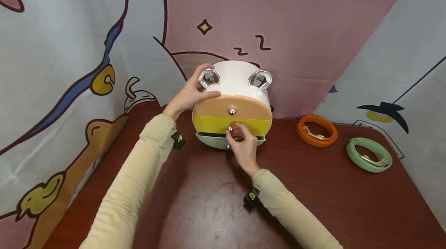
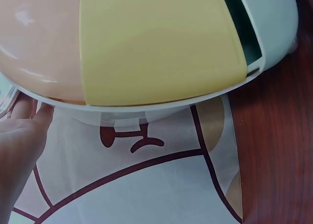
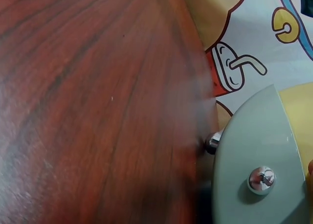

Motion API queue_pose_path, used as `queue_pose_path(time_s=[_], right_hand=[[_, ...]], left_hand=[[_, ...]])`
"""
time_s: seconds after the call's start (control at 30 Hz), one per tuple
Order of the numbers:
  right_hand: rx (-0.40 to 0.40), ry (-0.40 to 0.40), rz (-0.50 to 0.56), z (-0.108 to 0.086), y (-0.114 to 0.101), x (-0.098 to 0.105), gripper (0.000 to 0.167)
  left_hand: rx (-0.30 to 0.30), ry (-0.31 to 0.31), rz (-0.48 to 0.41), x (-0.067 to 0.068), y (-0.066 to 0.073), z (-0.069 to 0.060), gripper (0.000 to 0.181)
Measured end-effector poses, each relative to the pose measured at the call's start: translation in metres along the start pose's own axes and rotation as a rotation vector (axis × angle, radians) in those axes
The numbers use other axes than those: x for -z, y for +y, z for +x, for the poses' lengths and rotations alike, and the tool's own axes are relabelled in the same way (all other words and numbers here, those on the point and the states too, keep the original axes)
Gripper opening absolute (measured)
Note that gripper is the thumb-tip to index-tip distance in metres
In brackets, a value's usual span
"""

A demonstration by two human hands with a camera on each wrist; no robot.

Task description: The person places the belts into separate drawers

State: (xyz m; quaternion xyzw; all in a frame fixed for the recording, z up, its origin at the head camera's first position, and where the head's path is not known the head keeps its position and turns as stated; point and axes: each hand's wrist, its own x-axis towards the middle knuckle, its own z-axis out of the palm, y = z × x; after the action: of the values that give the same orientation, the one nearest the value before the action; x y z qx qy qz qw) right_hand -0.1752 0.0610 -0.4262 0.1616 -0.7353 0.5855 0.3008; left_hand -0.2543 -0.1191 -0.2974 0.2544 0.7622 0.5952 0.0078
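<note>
Brace the white cabinet (image 1: 234,78) with the spread left fingers (image 1: 210,94), and guide the yellow drawer (image 1: 210,124) gently straight by its knob (image 1: 230,129), pinched between the right fingers (image 1: 241,127).

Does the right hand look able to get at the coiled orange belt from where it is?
Probably yes: nothing seems to stand between the right hand and the coiled orange belt, though the hand, pinching the knob of the yellow drawer, would first need to let go.
</note>
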Motion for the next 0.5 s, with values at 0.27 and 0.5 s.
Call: queue_pose_path(time_s=[0.27,0.5], right_hand=[[0.026,-0.007,-0.025,-0.007,-0.008,0.003,0.021],[0.042,-0.018,-0.016,-0.012,-0.011,0.007,0.021]], left_hand=[[0.014,0.000,-0.024,0.000,0.000,0.001,0.074],[0.037,-0.006,-0.003,0.000,0.003,-0.001,0.074]])
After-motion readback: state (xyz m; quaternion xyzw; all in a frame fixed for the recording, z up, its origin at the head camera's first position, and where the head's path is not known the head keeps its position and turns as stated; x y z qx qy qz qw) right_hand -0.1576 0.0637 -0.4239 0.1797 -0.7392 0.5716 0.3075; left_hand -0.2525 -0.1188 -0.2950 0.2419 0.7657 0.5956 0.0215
